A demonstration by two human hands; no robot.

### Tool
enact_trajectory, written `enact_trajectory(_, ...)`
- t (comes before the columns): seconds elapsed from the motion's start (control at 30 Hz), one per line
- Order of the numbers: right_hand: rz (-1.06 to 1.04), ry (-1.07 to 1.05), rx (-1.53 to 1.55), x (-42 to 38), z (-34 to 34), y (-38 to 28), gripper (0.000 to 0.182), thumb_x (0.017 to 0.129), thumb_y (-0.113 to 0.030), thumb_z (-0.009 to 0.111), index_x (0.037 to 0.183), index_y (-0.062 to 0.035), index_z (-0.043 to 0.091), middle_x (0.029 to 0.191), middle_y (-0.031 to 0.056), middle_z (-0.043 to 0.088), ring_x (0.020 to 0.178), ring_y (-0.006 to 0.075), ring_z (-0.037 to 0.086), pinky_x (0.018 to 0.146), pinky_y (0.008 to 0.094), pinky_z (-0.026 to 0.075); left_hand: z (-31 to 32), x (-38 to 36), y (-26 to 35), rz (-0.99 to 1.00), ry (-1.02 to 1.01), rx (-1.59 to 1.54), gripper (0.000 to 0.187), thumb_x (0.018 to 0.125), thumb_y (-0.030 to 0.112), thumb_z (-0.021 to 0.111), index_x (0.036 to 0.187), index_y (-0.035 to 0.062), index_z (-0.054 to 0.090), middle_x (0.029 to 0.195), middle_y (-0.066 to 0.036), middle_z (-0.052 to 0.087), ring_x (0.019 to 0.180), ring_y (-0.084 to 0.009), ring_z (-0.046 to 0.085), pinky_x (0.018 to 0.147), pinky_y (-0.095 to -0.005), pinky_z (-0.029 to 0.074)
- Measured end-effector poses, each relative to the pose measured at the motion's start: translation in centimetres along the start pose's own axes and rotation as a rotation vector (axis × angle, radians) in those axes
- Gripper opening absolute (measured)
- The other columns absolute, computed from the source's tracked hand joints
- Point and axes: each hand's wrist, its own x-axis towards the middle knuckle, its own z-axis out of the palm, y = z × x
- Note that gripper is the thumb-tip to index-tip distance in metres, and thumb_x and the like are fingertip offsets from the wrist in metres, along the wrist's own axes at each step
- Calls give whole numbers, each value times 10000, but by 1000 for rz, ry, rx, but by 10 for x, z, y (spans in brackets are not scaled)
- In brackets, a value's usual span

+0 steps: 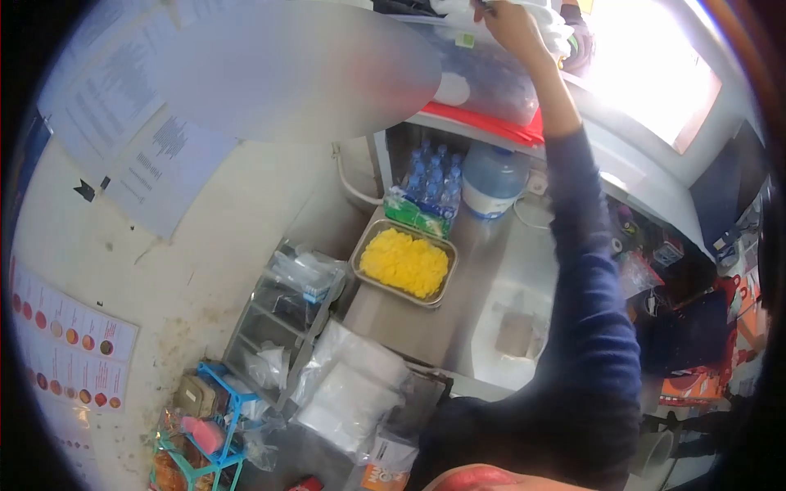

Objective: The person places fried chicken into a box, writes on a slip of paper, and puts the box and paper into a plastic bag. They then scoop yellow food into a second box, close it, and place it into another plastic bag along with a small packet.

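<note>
My right hand [514, 33] is raised to the upper shelf at the top of the view, the arm in a dark blue sleeve [594, 303]. Its fingers are closed around a small dark object [486, 8], too little of which shows to name. Just below and left of the hand is a clear plastic bin [499, 78] with a green label. White plastic bags [553, 29] bunch up behind the hand. Under the bin, a red flat item [483, 119] lies along the shelf edge. My left hand is out of view.
A metal tray [358, 266] of yellow pieces stands on the steel counter, near bottled water [430, 180] and a large water jug [494, 176]. A grey divided organizer [282, 327], plastic bags [348, 401] and blue baskets [237, 413] sit lower left. Papers hang on the wall.
</note>
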Motion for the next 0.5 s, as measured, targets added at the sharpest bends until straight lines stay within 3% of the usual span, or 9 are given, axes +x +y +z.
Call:
enact_trajectory(0.03,-55,-231,-267,8,-16,2,209,790,-244,590,875,-80,688,755,155,661,742,354,654,662,453,509,5,7,0,19,7,63,546,876,143,584,1375,56,380,1164,-184,584,1094,-296,564,888,-396,471)
enact_trajectory(0.13,-153,-178,-86,57,81,72,187,782,-214,585,805,-63,694,754,154,662,726,352,655,669,451,513,14,28,-6,52,38,247,537,877,145,583,1369,54,388,1163,-186,584,1092,-300,565,888,-398,470)
enact_trajectory(0.17,-161,-168,-82,65,76,74,187,782,-214,585,805,-63,694,754,154,662,726,352,655,669,451,513,15,33,-10,50,48,310,534,877,145,582,1366,53,390,1162,-186,584,1091,-301,565,887,-399,470)
enact_trajectory(0.23,-376,-284,-171,79,64,72,193,790,-207,572,764,-65,700,773,162,669,743,343,654,685,457,509,18,43,-17,29,61,429,529,877,146,581,1362,51,396,1161,-187,584,1089,-304,565,887,-400,470)
enact_trajectory(0.27,-381,-278,-159,89,76,69,193,790,-207,572,764,-65,700,773,162,669,743,343,654,685,457,509,18,46,-21,19,69,489,526,877,147,581,1360,51,398,1161,-188,584,1089,-305,565,887,-401,470)
enact_trajectory(0.33,-155,-165,-39,115,113,60,168,777,-197,580,754,-86,704,792,164,672,780,341,649,724,469,501,18,52,-29,-2,80,592,520,877,148,580,1356,49,403,1160,-189,584,1087,-307,566,887,-402,469)
enact_trajectory(0.37,-156,-161,-24,124,128,47,168,777,-197,580,754,-86,704,792,164,672,780,341,649,724,469,501,18,54,-32,-14,83,634,517,877,148,580,1354,49,406,1159,-189,584,1086,-308,566,886,-403,469)
enact_trajectory(0.43,-161,-2,333,143,147,16,160,771,-198,583,766,-92,703,795,171,670,806,332,647,742,463,500,18,57,-38,-40,90,704,512,877,149,579,1350,47,411,1158,-191,585,1085,-311,566,886,-404,469)
enact_trajectory(0.5,-274,73,194,141,147,-7,157,760,-194,594,774,-79,699,790,176,666,805,339,646,749,460,499,16,59,-42,-69,94,766,506,877,150,578,1346,46,417,1157,-192,585,1083,-313,567,886,-405,468)
